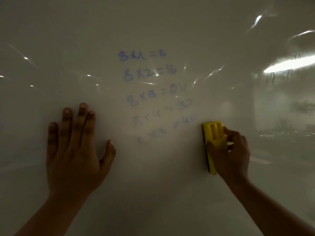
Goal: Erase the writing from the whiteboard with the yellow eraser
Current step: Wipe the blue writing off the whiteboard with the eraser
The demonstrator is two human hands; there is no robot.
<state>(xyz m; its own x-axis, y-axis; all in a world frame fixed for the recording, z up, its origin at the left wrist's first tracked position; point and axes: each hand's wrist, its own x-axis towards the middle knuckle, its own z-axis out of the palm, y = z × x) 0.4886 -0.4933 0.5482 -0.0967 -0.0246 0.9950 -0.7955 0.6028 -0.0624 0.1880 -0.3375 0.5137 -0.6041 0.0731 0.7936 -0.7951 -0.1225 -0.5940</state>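
While one left hand (75, 150) rests flat, one right hand (230, 154) grips one yellow eraser (214, 133).

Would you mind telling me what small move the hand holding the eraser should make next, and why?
Probably slide the yellow eraser leftward across the faint lower lines of blue writing. The right hand holds it against the whiteboard just right of those rows, which are still legible, and the left hand is spread flat clear of that path.

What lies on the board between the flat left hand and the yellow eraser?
In the head view, faint blue writing, its smudged lower lines, lies between the left hand and the yellow eraser on the whiteboard.
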